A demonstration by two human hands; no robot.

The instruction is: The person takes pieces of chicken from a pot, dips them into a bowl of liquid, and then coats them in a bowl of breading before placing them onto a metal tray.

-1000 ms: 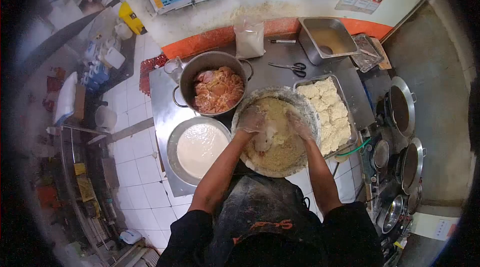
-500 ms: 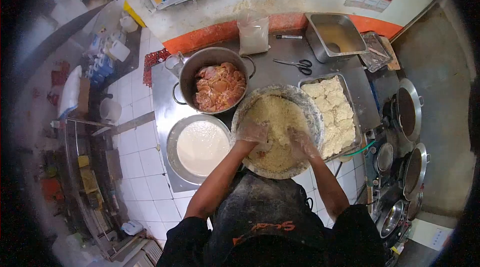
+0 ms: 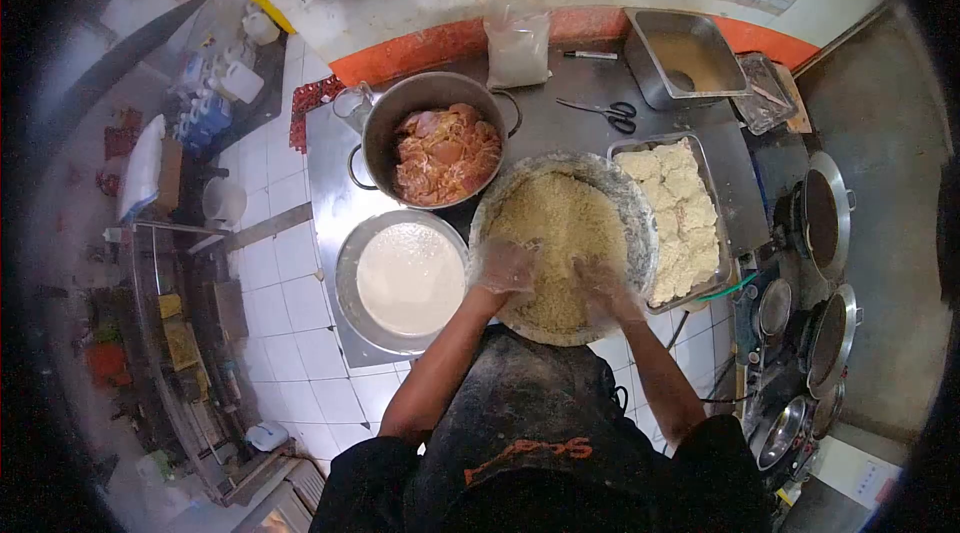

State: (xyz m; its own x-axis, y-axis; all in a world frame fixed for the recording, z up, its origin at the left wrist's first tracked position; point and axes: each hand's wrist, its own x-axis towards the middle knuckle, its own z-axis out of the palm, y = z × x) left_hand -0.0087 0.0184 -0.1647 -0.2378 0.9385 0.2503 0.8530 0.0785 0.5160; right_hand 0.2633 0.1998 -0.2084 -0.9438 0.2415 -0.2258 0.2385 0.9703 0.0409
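My left hand (image 3: 506,267) and my right hand (image 3: 606,291) are both inside a large round metal bowl (image 3: 637,203) with a flour-dusted rim. Pale, crumbly breading (image 3: 560,208) fills the bowl. The hands face each other, left and right of its middle, with fingers down in the breading. Motion blur and crumbs hide the fingertips, and I cannot make out anything held. Just right of the bowl, a metal tray (image 3: 722,233) carries several breaded pieces (image 3: 670,198). To the left stands a bowl (image 3: 350,308) of creamy white batter (image 3: 410,278).
A deep pot (image 3: 378,138) of raw, seasoned meat (image 3: 447,153) stands behind the batter. Along the back are a bag of white powder (image 3: 518,51), a marker (image 3: 590,55), scissors (image 3: 605,115) and a metal container (image 3: 690,53) of cloudy liquid. Pans (image 3: 825,223) line the right.
The view has shifted slightly, so the table's things sit a little higher and further right. Both hands stay in the breading, with small movements there.
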